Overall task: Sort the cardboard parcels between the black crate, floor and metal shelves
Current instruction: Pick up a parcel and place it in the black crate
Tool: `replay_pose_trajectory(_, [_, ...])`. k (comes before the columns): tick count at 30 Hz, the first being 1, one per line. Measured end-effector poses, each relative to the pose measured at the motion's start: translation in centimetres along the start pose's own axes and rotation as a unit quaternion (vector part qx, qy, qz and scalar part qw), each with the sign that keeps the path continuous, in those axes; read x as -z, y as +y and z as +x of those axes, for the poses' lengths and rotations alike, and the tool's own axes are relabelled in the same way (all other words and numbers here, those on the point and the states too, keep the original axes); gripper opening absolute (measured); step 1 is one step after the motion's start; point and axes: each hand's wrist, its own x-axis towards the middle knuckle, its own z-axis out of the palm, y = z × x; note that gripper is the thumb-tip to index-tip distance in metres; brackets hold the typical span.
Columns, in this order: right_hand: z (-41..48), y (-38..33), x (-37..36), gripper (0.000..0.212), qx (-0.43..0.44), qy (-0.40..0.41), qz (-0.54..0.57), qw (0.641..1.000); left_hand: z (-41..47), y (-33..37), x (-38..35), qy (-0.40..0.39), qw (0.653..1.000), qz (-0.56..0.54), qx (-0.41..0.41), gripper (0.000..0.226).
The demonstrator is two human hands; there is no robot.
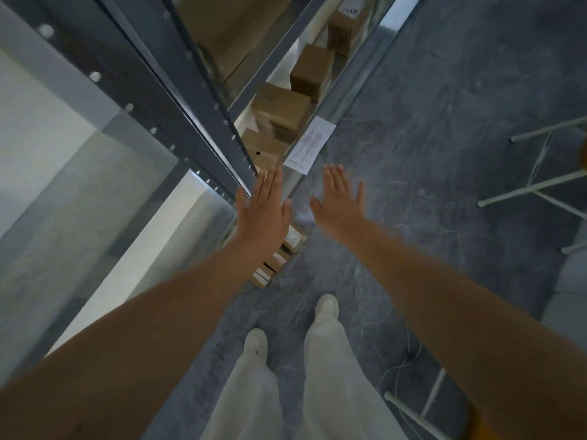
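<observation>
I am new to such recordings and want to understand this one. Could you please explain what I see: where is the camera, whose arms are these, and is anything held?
There is no machine here: a person wears one wide-angle camera on the head, so the picture looks down along both arms to the shoes and the grey floor. The left hand and the right hand are stretched forward with straight fingers, and neither holds anything. In front stand metal shelves, with several cardboard parcels in a row on one level and a paper sheet on its edge. A few flat parcels are stacked near the floor, below the left hand.
</observation>
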Motion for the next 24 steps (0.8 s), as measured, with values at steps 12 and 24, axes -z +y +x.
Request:
replay_pose_trajectory(12, [10.1, 8.1, -14.5, 0.065, 0.008, -0.08, -0.012, 0.997, 7.8, -4.0, -15.3, -0.067, 0.995, 0.003, 0.078, 0.059])
replay_pose_trajectory(24, [19.4, 15.0, -36.3, 0.066, -0.142, -0.184, 0.142, 0.962, 17.2, -13.0, -38.0, -0.175, 0.98, -0.036, 0.09, 0.048])
